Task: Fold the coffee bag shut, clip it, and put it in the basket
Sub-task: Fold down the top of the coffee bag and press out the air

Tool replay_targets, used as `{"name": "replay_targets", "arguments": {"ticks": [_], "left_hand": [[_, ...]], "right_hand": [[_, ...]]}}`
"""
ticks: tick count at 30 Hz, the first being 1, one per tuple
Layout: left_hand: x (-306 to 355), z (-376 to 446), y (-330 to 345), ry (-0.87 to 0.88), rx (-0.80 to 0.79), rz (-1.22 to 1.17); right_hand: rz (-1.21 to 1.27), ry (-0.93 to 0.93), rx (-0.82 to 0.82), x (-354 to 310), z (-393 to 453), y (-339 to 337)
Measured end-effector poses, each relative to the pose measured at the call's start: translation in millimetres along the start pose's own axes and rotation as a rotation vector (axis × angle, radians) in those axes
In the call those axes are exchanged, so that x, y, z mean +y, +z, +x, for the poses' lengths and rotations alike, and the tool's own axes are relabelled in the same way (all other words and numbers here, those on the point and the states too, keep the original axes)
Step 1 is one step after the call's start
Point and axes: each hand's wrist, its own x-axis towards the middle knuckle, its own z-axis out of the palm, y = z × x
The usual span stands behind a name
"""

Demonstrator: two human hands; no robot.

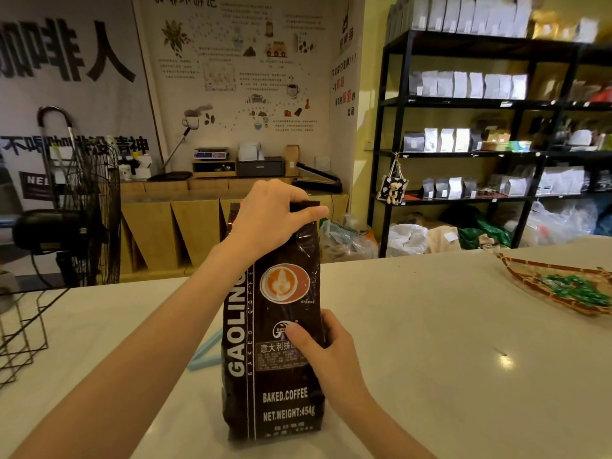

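Observation:
A tall dark brown coffee bag with white lettering stands upright on the white counter, right in front of me. My left hand pinches the bag's top edge, which still stands up straight. My right hand holds the bag's right side at mid height, thumb on the front. A light blue clip lies on the counter just left of the bag, partly hidden behind it. A black wire basket stands at the counter's left edge.
A woven tray with green wrapped items lies at the counter's right edge. Beyond the counter are a black standing fan, a wooden bench with equipment, and black shelves of bags.

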Motion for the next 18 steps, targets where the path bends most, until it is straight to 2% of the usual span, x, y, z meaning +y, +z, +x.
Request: {"name": "replay_targets", "arguments": {"ticks": [4, 8, 11, 13, 15, 16, 18], "left_hand": [[0, -6, -5, 0.022, 0.052, 0.042], [1, -14, -10, 0.037, 0.080, 0.136], [-16, -36, -22, 0.024, 0.197, 0.118], [-28, -62, -25, -0.168, 0.184, -0.089], [-32, -83, -25, -0.444, 0.058, -0.513], [-35, -91, -22, -0.531, -0.012, -0.678], [-41, -103, -13, -0.616, -0.052, -0.808]], "right_hand": [[-0.020, -0.005, -0.174, -26, 18, -4], [-0.040, -0.121, -0.175, -53, 38, -4], [-0.059, -0.159, -0.168, -54, 43, -8], [-0.052, -0.149, -0.167, -53, 45, -10], [-0.025, -0.115, -0.190, -53, 50, -9], [-0.003, -0.087, -0.207, -54, 52, -8], [0.013, -0.058, -0.233, -57, 57, -6]]}}
